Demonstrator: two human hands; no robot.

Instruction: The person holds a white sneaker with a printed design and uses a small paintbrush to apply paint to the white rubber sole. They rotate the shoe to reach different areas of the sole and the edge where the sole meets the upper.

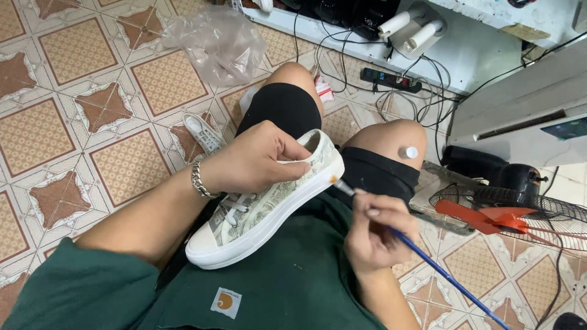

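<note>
Your left hand [254, 160]: grip clamped on the heel collar of a patterned canvas sneaker [269, 198], fingers curled over the top edge, thumb side inside the opening. A silver chain bracelet [197, 179] sits on that wrist.

Sneaker: held over your lap, tilted, toe down toward your green shirt [293, 275], heel raised toward your knees. White rubber sole faces the right hand; white laces show near the toe.

Your right hand [374, 232]: grip closed on a thin paintbrush [428, 260] with a blue handle; the handle runs out toward the lower right. The brush tip touches the white sole edge near the heel.

Around you:
- A second sneaker [203, 132] lies on the tiled floor [67, 110], beside your left thigh.
- A crumpled clear plastic bag [220, 43] lies on the floor further off.
- A small white-capped bottle [408, 152] rests on your right knee.
- A fan [520, 214] with orange blades stands at the right.
- A black power strip [391, 79] with tangled cables lies beyond your knees.
</note>
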